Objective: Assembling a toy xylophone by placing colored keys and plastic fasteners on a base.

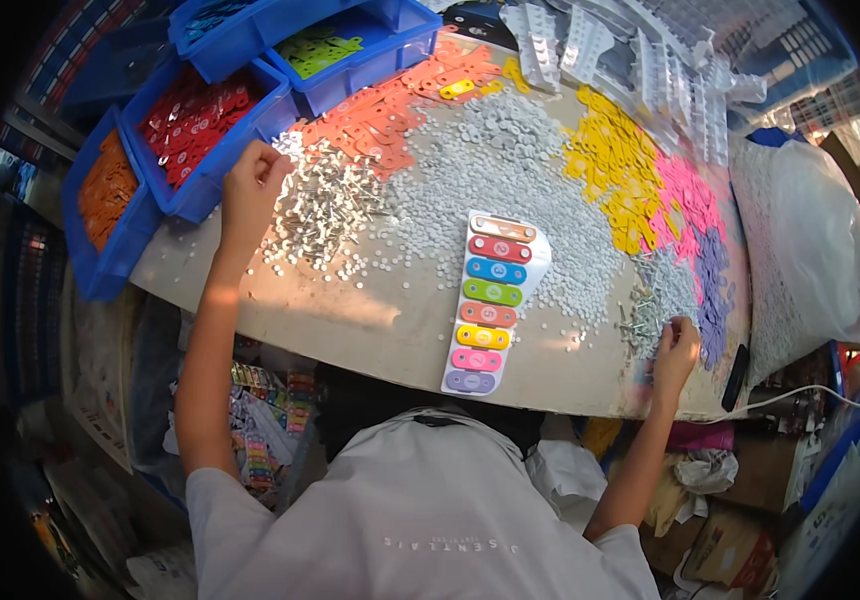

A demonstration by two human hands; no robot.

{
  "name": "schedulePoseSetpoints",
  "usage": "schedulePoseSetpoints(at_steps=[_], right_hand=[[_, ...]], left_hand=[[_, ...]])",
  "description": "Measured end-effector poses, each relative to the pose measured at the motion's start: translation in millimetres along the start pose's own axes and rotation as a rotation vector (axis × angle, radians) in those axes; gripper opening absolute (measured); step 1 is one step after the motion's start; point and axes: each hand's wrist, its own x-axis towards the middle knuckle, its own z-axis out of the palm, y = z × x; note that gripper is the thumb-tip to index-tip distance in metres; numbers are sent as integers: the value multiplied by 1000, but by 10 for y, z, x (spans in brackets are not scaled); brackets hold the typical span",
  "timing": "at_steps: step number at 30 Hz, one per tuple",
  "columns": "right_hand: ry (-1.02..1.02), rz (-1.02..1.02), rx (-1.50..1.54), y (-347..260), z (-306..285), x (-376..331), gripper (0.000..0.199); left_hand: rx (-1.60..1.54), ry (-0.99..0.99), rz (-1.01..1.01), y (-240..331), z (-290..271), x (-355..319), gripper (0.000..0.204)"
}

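Note:
My left hand [254, 186] is at the left edge of a heap of small shiny white-headed pins [328, 210], its fingertips pinched together. Whatever they hold, if anything, is too small to make out. Over on the right, my right hand [677, 346] has its fingers closed at the near edge of a pile of silvery screws [662, 290]; its contents are hidden. Between the hands lies a white tray strip [538, 258] bearing a column of coloured numbered bars [493, 292], orange at the far end and purple at the near end. White caps show on the ends of the two farthest bars.
Small grey-white discs [510, 150] spread across the table's middle. Loose coral [380, 115], yellow [610, 165], pink [688, 195] and purple pieces [713, 290] ring them. Blue bins [195, 205] stand far left, clear plastic trays [640, 75] far right, and a filled translucent bag [810, 230] right.

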Motion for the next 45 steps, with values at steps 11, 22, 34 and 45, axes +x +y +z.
schedulePoseSetpoints(at_steps=[11, 22, 34, 45], right_hand=[[-56, 86, 61, -55, -82, 21, 7], [-91, 102, 71, -73, -137, -1, 4], [-61, 133, 71, -186, -198, -10, 14], [-520, 9, 829, -1747, 100, -132, 11]], left_hand=[[-596, -506, -313, 817, 573, -742, 10], [-804, -786, -399, 973, 1019, -909, 16], [-729, -812, -407, 969, 1254, -857, 17], [-581, -810, -334, 945, 1357, -844, 19]])
